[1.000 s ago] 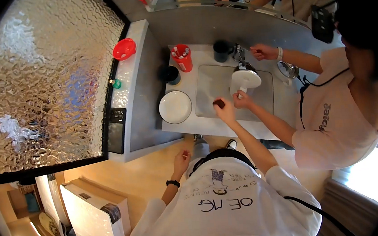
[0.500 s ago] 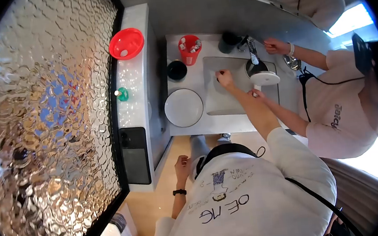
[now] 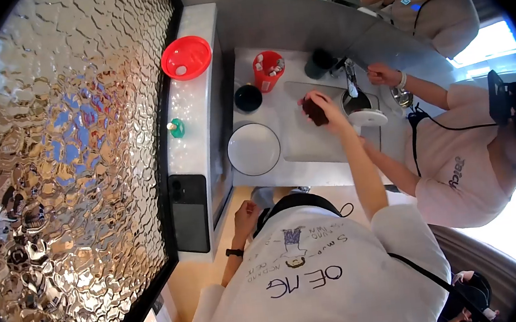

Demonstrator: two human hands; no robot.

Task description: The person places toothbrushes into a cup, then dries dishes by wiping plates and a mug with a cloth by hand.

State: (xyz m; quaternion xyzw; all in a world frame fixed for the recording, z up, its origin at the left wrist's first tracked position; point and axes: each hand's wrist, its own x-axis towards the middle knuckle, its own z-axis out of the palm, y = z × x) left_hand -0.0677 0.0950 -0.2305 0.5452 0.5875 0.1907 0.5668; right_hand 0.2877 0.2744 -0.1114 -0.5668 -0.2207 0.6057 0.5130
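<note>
A dark brown pad (image 3: 314, 112) is in my right hand (image 3: 330, 112), fingers wrapped round it, above the sink basin (image 3: 312, 146). My left hand (image 3: 247, 214) hangs below the counter's front edge with its fingers loosely curled and nothing visible in them. Just right of my right hand, a dark pot (image 3: 355, 101) and a white disc (image 3: 368, 118) are under the faucet (image 3: 351, 80). A co-worker's hand (image 3: 384, 75) is raised beside the faucet; their other hand is mostly hidden below the disc.
On the counter left of the sink are a white plate (image 3: 254, 149), a dark cup (image 3: 248, 98), a red cup (image 3: 268, 70) with small items, and another dark cup (image 3: 319, 64). A side ledge bears a red bowl (image 3: 186, 58), a green bottle (image 3: 176, 128) and a phone (image 3: 190, 213).
My right hand has turned over above the sink, bringing the brown pad's broad face into view. The head view has shifted. My left hand stays low at my side.
</note>
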